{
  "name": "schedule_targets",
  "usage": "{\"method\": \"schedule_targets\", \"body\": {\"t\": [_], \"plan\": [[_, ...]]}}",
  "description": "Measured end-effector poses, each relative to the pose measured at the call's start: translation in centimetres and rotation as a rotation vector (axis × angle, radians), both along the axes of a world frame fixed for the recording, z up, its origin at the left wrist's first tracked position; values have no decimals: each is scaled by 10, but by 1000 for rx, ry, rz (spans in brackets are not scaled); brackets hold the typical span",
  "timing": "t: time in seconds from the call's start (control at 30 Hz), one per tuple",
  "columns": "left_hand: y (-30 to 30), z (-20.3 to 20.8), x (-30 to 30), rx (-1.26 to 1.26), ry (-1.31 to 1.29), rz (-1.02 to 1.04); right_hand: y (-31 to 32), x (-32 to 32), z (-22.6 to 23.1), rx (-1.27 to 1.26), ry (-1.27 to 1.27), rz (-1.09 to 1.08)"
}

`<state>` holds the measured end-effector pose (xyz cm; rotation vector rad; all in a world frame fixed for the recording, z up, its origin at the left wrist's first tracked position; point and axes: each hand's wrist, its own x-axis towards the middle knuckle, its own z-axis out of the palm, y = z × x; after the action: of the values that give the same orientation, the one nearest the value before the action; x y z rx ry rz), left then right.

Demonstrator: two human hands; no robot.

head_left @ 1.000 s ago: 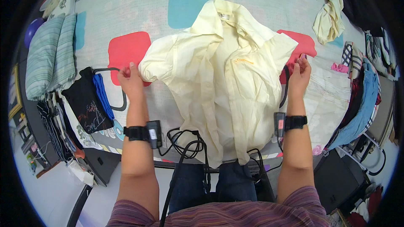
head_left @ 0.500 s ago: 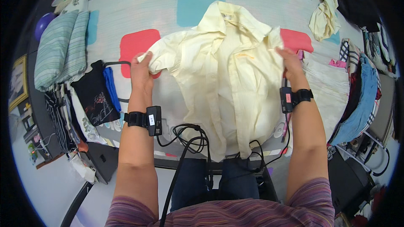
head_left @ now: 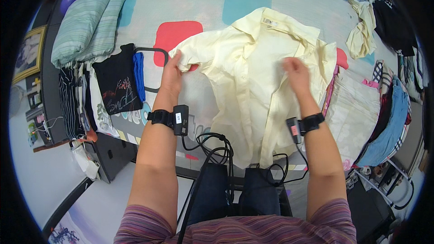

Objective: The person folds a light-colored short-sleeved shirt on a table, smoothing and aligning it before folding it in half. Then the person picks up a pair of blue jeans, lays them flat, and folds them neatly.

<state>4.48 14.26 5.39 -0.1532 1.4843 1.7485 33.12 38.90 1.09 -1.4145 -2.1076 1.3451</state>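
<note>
A pale cream button-front shirt point(head_left: 229, 81) lies spread with its collar away from me and its front open; the lower hem hangs by the near edge of the bed. My left hand point(head_left: 171, 73) is closed on the cuff end of its left-side sleeve. Over the right front of the shirt is my right hand point(head_left: 296, 76), its fingers curled and smeared by motion. Whether it touches the cloth I cannot make out. The right-side sleeve lies loose beyond it. Each wrist carries a strapped black device, such as the left one point(head_left: 180, 120).
Left of the shirt lie a black printed garment point(head_left: 116, 81), a blue folded cloth point(head_left: 139, 77) and a striped green quilt point(head_left: 86, 27). To the right are a white garment point(head_left: 350, 113), jeans point(head_left: 384, 117) and another cream garment point(head_left: 361, 31). Black cables point(head_left: 217, 147) loop near my lap.
My right hand has let go of the right sleeve and moved inward over the shirt front. The left hand still grips its sleeve. The whole view has shifted.
</note>
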Motion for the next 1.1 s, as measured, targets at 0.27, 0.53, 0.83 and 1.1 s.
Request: {"method": "schedule_targets", "body": {"t": [0.27, 0.53, 0.83, 1.1], "plan": [[-14, -22, -13, -296, 499, -149, -80, -73, -12, -161, -211, -38], [-25, -32, -37, -788, 957, -295, -48, -29, -39, -148, -288, -38], [-93, -52, 88, -687, 719, 156, 6, -122, -9, -451, 23, -185], [-157, -33, 224, -697, 289, -872, 47, -139, -23, -385, -36, 110]]}}
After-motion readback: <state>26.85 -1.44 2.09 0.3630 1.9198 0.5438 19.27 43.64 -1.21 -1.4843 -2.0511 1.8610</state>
